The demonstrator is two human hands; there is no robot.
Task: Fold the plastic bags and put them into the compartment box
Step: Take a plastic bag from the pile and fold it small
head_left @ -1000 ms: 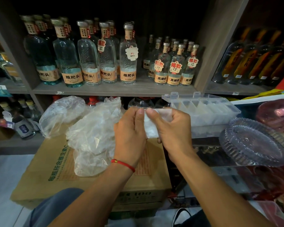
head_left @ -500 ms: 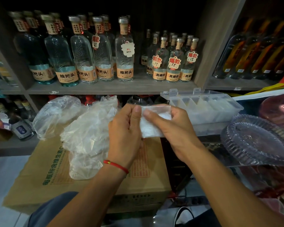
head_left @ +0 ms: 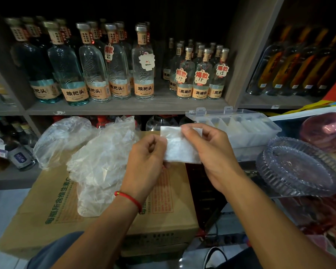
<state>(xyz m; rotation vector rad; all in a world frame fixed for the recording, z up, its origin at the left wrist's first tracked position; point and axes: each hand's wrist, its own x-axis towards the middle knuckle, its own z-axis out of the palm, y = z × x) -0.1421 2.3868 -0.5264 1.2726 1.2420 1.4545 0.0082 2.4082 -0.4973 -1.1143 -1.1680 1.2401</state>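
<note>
Fingers [head_left: 184,131] of the right hand [head_left: 211,152] pinching the top edge of a folded plastic bag [head_left: 179,150] — mid-frame, held in the air. Left hand [head_left: 145,162] curled, gripping the bag's left edge. Just left of that, loose crumpled bags [head_left: 103,158] piled on a cardboard box [head_left: 47,210]. Compartment box [head_left: 241,129] open behind the right hand, upper right of center — folded bags already inside. Liquor bottles [head_left: 144,63] on the shelf above.

Cardboard carton [head_left: 52,206] at lower centre-left, loose crumpled plastic bags [head_left: 97,158] piled on its top. Grey shelf board [head_left: 124,107] across upper frame carries rows of clear bottles [head_left: 144,63]. Compartment box [head_left: 239,127] centre-right, its support unclear.
</note>
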